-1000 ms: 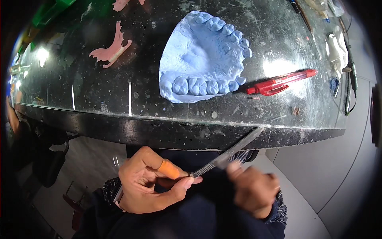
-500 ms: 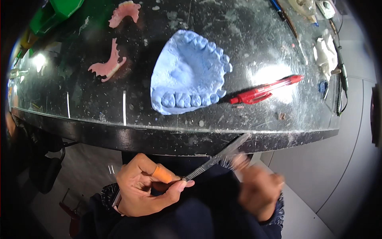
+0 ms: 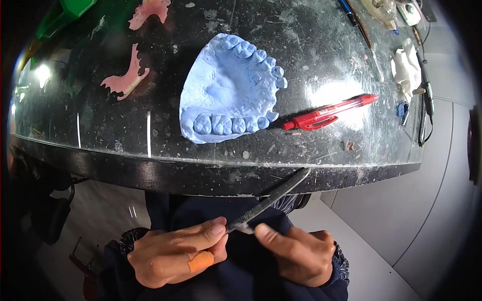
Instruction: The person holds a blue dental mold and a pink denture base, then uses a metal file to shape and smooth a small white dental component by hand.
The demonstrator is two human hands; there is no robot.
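Observation:
My left hand (image 3: pixel 175 253), with an orange bandage (image 3: pixel 201 262) on one finger, pinches the near end of a narrow, flat dark metal tool (image 3: pixel 273 198). The tool slants up to the right, and its far tip overlaps the table's front edge. Close by its near part is my right hand (image 3: pixel 301 251), fingers curled and one digit pointing at the tool. A small whitish bit (image 3: pixel 245 229) shows between that digit and the tool; I cannot tell whether the hand grips it. Beyond, a blue dental cast (image 3: pixel 226 93) lies on the table, teeth facing up.
Two pink denture pieces (image 3: pixel 128 75) lie left of the cast on the dark table (image 3: pixel 201 160). To its right is a red pen (image 3: pixel 331 113). Crumpled white tissue (image 3: pixel 406 70), a corded handpiece (image 3: pixel 427 93) and a brush (image 3: pixel 362 32) lie at the right; something green (image 3: pixel 63 15) stands far left.
My left hand has turned and shifted lower left, showing the tool's darker face. My right hand, blurred before, has come down and left to the tool's near part. The table view has shifted slightly.

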